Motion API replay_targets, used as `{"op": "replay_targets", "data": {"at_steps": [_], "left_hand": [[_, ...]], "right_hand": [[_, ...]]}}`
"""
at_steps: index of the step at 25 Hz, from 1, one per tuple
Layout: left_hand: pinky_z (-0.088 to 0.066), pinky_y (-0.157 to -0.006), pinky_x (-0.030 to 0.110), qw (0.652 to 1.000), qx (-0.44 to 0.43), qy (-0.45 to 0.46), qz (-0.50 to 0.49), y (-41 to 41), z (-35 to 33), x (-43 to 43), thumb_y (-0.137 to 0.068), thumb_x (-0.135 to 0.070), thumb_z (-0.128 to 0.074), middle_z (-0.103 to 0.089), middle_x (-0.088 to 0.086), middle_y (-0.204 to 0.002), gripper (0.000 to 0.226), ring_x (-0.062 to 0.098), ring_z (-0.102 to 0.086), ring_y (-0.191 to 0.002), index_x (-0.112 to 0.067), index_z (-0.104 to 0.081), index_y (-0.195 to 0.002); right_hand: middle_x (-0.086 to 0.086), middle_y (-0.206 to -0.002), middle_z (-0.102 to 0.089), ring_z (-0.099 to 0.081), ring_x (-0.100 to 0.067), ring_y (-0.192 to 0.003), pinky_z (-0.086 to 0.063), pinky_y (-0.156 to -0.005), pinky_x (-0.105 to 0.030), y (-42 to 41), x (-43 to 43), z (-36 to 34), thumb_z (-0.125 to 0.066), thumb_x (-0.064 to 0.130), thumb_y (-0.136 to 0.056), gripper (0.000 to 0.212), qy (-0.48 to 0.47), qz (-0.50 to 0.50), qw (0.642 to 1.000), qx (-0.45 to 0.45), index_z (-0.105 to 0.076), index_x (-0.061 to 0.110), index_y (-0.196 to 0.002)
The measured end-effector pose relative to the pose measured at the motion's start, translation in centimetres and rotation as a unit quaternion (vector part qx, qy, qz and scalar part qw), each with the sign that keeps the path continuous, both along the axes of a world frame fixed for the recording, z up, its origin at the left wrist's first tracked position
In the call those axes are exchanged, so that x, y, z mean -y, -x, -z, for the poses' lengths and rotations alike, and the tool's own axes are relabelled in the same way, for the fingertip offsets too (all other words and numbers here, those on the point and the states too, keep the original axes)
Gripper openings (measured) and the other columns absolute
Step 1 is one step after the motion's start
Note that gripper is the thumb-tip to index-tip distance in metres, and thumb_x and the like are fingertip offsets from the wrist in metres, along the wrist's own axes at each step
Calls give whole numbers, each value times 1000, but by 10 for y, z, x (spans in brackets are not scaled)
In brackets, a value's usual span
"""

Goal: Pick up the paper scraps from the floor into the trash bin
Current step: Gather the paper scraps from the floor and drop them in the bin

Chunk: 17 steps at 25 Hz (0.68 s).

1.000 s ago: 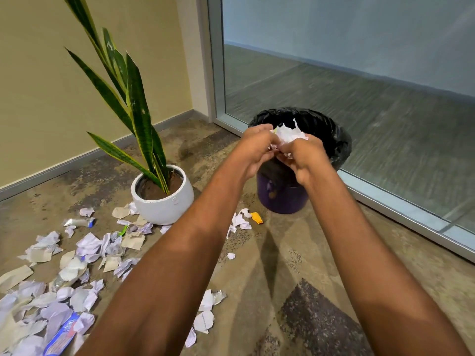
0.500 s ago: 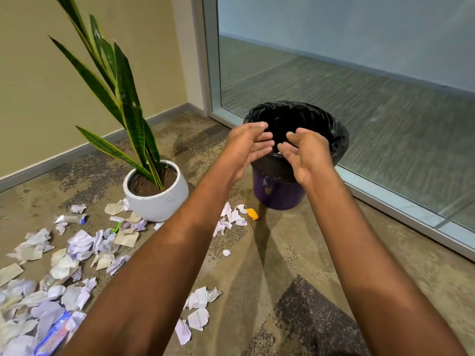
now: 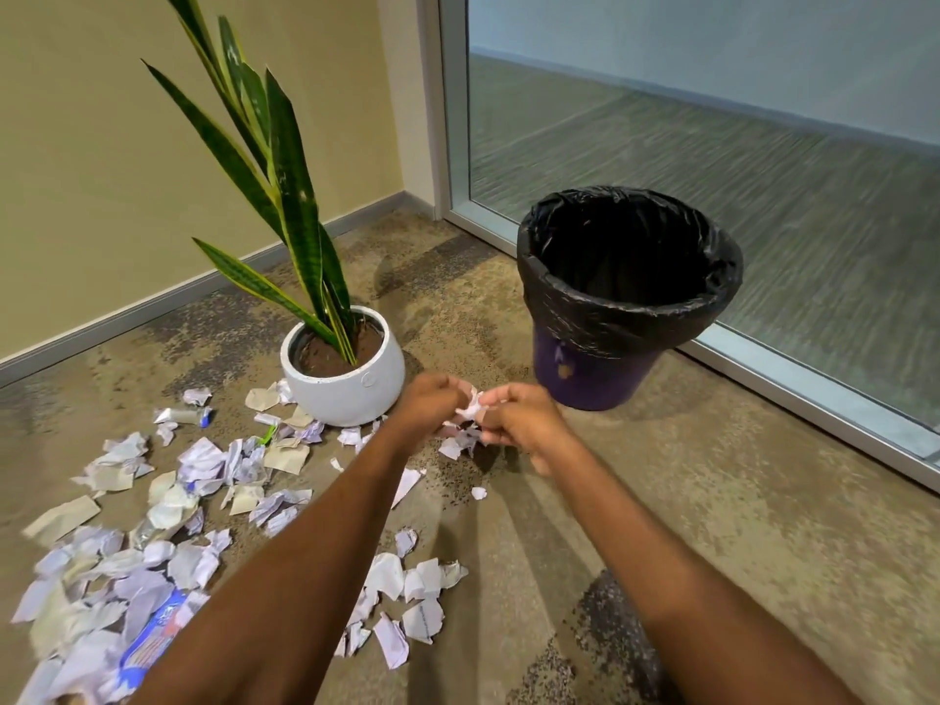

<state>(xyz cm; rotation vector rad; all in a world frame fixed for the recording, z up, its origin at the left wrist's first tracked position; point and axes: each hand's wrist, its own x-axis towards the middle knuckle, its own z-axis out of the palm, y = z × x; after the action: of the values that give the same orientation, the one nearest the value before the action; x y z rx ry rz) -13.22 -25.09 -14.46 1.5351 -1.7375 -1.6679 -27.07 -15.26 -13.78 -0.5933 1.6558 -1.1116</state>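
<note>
Nearest the camera, 2 bare forearms reach forward over the floor point(image 3: 737, 501), a mottled brown carpet. To their left lies a wide spread of paper scraps point(image 3: 168, 506), white and pale purple, with a blue wrapper point(image 3: 152, 638) among them, and a smaller cluster of torn pieces sits between the forearms. Further out, the left hand point(image 3: 432, 407) and right hand point(image 3: 521, 422) meet low over the carpet, their fingers point(image 3: 501, 399) curled in and pinching 1 crumpled scrap point(image 3: 470, 405) between them; motion blur hides the exact grip. A few more scraps lie on the carpet just under the hands. Beyond the left hand stands a white pot point(image 3: 356, 394) holding a tall snake plant point(image 3: 290, 195), with scraps touching its base. Beyond the right hand stands the trash bin point(image 3: 600, 374), purple, upright, lined with a black bag folded over its rim. Behind it runs a glass wall point(image 3: 712, 119), and a beige wall point(image 3: 76, 145) stands behind the plant.
</note>
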Motion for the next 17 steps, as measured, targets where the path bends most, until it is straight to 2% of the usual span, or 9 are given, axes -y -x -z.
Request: {"op": "replay_targets", "data": {"at_steps": [2,3,5,7,10,12,13,15,17], "left_hand": [[-58,-69,37,995,89,44,26,-11,24,-1,-89,-15,-72,-73,11,-97,27,23,-67,-79,-13,-70,-116],[-57,-76,37,987,134,80,47,-13,35,2,-87,-16,-76,-72,11,-104,39,25,-68,-87,-11,-67,-125],[-53,-90,36,965,204,137,91,-14,47,4,-86,-13,-78,-66,17,-127,62,32,-65,-114,-7,-56,-143],[-50,-98,36,948,247,165,116,-12,59,7,-85,-12,-79,-56,20,-146,75,36,-57,-130,-6,-46,-152],[-36,-121,46,922,305,191,144,-9,80,12,-80,-20,-85,-18,26,-171,101,43,-26,-157,-11,-28,-164],[-29,-126,53,915,317,204,147,-7,95,12,-79,-24,-87,-3,29,-173,109,48,-12,-160,-10,-22,-165],[-29,-126,54,912,319,208,150,-7,101,12,-78,-26,-87,-6,29,-172,109,48,-12,-159,-10,-22,-165],[-36,-122,52,907,324,218,156,-4,109,12,-78,-30,-85,-27,27,-165,99,45,-23,-154,-8,-33,-158],[-45,-114,50,903,325,236,151,-2,112,12,-77,-33,-84,-46,23,-151,82,42,-39,-144,-7,-48,-145]], "right_hand": [[-5,-87,-70,-65,-18,-68,-62,-67,-36,-14,-9,44,-80,-5,-85,24,-49,-66,992,-99,-73,6,-106],[-2,-85,-68,-64,-19,-71,-61,-69,-39,-19,-15,64,-86,2,-78,29,-66,-105,980,-156,-73,12,-102],[2,-96,-65,-66,-19,-85,-61,-76,-41,-28,-27,96,-92,12,-71,36,-83,-178,943,-269,-73,22,-99],[2,-107,-58,-64,-19,-96,-60,-80,-38,-34,-36,115,-90,13,-74,33,-65,-199,910,-358,-73,28,-99],[5,-98,-61,-64,-20,-88,-59,-78,-37,-30,-32,120,-75,6,-76,22,-29,-174,900,-399,-70,26,-84],[4,-90,-66,-67,-23,-83,-59,-73,-38,-21,-19,119,-64,1,-75,25,-35,-163,904,-394,-66,26,-80],[3,-90,-67,-68,-23,-82,-60,-72,-39,-14,-12,120,-63,-1,-76,30,-36,-151,905,-395,-64,29,-80],[5,-100,-64,-68,-20,-86,-62,-75,-42,-2,-2,118,-72,0,-80,36,-21,-104,905,-411,-65,35,-90],[4,-119,-61,-63,-22,-108,-59,-90,-43,12,5,114,-89,17,-79,44,-10,-81,881,-466,-67,35,-113]]}}
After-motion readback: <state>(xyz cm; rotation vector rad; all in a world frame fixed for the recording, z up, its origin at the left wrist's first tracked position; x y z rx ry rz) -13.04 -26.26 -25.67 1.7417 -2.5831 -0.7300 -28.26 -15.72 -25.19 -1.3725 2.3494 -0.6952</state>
